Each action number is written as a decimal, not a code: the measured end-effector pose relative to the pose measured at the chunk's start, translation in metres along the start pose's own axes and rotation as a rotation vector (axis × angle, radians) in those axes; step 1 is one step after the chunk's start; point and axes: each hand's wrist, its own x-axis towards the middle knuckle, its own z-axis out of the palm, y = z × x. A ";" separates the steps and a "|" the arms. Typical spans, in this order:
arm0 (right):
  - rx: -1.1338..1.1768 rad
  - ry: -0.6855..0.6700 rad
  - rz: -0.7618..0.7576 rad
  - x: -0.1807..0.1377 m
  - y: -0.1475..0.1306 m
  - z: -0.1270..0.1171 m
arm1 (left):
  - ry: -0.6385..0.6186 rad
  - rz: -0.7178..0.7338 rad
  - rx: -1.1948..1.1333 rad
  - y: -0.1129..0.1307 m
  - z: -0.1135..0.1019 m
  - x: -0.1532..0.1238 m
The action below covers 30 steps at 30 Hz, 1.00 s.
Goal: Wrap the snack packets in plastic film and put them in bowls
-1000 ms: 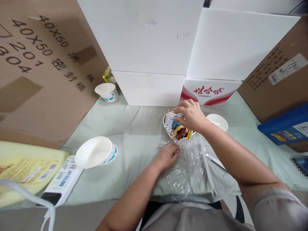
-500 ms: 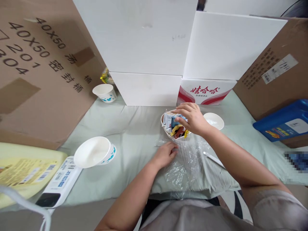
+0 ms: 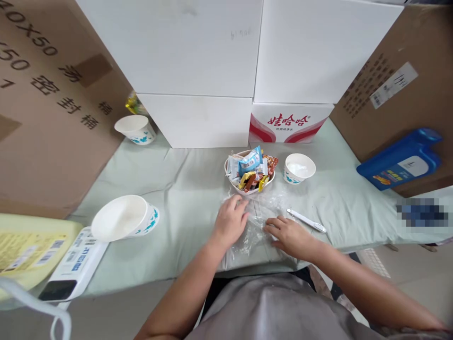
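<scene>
The film (image 3: 255, 208), a clear, crinkled plastic sheet, lies on the tabletop (image 3: 191, 189) just on the wearer's side of a snack-filled bowl (image 3: 231, 183). Its longer run seems to go from the bowl's front toward the tabletop's near edge, slanting a little left as it comes closer; being see-through, its full outline is hard to tell. Glossy creases cross it at all angles.

The left hand (image 3: 229, 222) lies on the film's left side, fingers loosely curled and pointing away toward the bowl. The right hand (image 3: 292, 237) lies on its right side, fingers bent and pointing left. Both sets of fingers touch the plastic; whether either pinches it I cannot tell.

The bowl is rounded, with a thin pale rim, heaped with shiny wrapped packets. A plump blue packet (image 3: 250, 161) on top has its long axis rising from lower left to upper right.

Just beyond the right hand, a slim white cutter (image 3: 306, 220) slants from upper left to lower right. Past it stands a paper cup (image 3: 299, 168) with a leafy print and something whitish inside. A wider paper tub (image 3: 120, 219), smooth and round, sits well to the left. Pale green, softly wrinkled cloth covers the tabletop.
</scene>
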 end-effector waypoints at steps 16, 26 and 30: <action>0.784 -0.004 0.119 -0.053 0.015 -0.013 | -0.469 -0.225 -0.633 -0.017 -0.052 -0.089; 1.335 0.523 0.548 -0.004 0.030 0.017 | 0.010 -0.553 -0.314 -0.041 -0.032 -0.055; 1.170 0.691 0.672 0.010 0.035 0.029 | 0.134 -0.635 -0.227 -0.046 -0.021 -0.044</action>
